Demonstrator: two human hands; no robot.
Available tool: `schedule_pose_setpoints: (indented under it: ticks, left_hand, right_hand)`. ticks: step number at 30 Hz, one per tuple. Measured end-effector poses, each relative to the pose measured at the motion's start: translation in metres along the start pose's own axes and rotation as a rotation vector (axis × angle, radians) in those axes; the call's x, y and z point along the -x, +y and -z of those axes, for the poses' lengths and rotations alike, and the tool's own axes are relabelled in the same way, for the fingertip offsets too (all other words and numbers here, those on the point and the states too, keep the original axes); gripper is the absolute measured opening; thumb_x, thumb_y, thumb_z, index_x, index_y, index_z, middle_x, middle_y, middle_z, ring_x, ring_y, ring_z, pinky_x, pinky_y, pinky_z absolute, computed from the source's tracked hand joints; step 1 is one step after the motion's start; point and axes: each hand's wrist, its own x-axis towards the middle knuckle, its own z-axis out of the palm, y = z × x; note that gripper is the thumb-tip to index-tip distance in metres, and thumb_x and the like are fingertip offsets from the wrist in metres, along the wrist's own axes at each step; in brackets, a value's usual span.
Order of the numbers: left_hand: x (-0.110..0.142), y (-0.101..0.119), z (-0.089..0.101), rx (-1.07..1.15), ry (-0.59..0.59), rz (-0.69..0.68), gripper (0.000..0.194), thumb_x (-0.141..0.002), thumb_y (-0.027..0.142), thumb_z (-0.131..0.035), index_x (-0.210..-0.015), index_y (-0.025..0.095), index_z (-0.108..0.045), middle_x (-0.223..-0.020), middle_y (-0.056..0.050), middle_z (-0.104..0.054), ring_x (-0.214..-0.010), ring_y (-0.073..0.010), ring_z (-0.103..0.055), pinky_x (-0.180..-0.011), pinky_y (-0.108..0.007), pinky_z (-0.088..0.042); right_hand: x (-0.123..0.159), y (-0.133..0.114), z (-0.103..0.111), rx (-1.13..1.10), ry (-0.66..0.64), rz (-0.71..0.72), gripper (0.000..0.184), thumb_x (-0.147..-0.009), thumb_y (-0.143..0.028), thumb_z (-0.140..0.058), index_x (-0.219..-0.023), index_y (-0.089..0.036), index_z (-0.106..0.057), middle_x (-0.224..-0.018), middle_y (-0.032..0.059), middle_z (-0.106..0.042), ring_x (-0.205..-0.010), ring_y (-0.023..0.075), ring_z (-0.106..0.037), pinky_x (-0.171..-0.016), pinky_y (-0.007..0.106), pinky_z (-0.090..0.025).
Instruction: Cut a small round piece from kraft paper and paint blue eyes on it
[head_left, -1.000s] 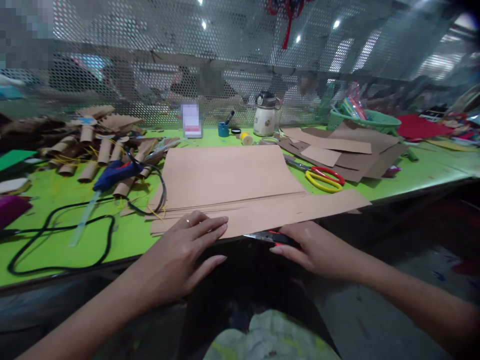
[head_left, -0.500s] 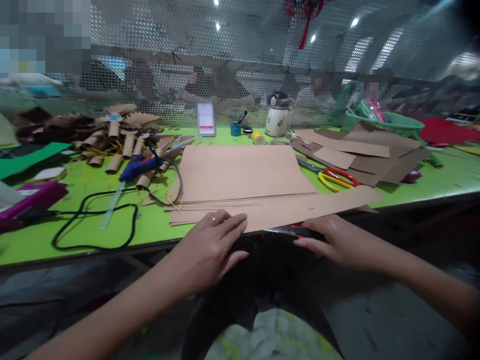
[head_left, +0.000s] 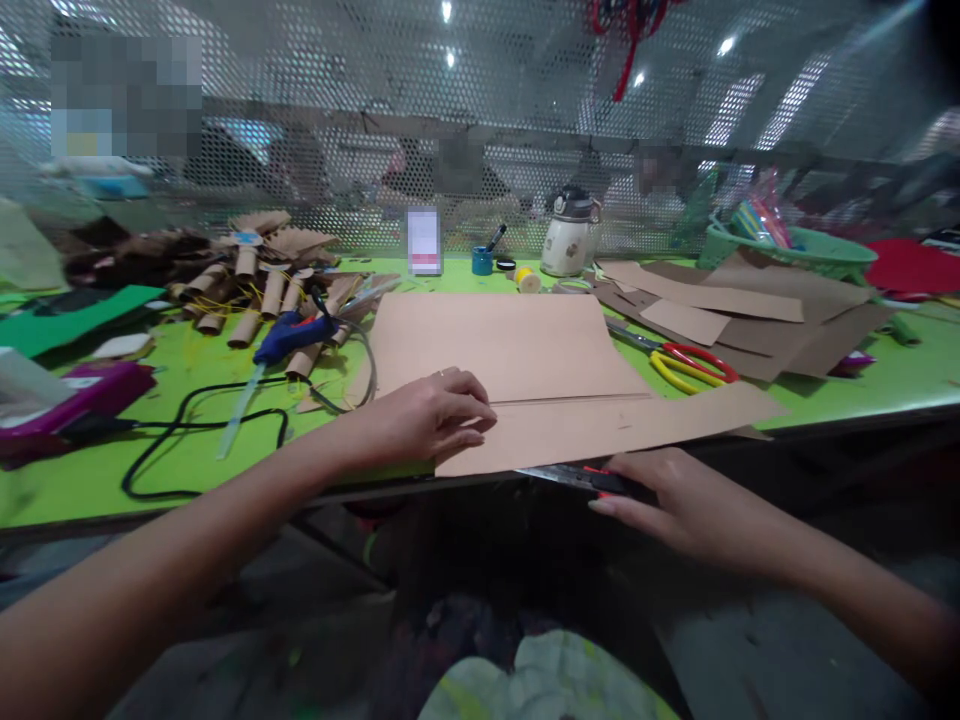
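Sheets (head_left: 495,340) of brown paper lie stacked along the front edge of a green bench (head_left: 892,370), with a long plain strip (head_left: 600,430) nearest the person. The hands are apart: the right hand (head_left: 667,490) is closed round the black-and-red handle of a bladed tool (head_left: 566,478), its metal tip just below the strip's near edge; the left hand (head_left: 431,415) is bent loosely over the paper, and whether it grips or merely rests cannot be told. Several faults appear possible. Light or uneven pressure from the left hand could let the strip skew against the blade, giving a ragged or slanted edge. Left fingers placed in line with the tip could be nicked by a slip. The cord (head_left: 372,368) of the glue gun (head_left: 289,338), close to the left forearm, could snag and disturb the stack; scissors (head_left: 658,348) lie beside its right side.
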Motion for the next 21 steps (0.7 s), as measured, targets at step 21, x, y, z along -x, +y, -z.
schedule_pose_setpoints:
  ticks: [21]
  left_hand:
    - [0.009,0.037,-0.035,-0.253,0.128,0.092,0.033,-0.1,0.019,-0.039,-0.13,0.019,-0.052,-0.105,-0.012,-0.056,-0.091,-0.0231,-0.05,-0.083,-0.039,-0.045]
  right_hand:
    - [0.008,-0.003,0.01,0.078,0.052,0.062,0.024,-0.094,-0.04,-0.058,-0.097,-0.019,-0.068,-0.087,0.0096,-0.075,-0.074,0.0235,-0.07,-0.063,0.029,-0.048]
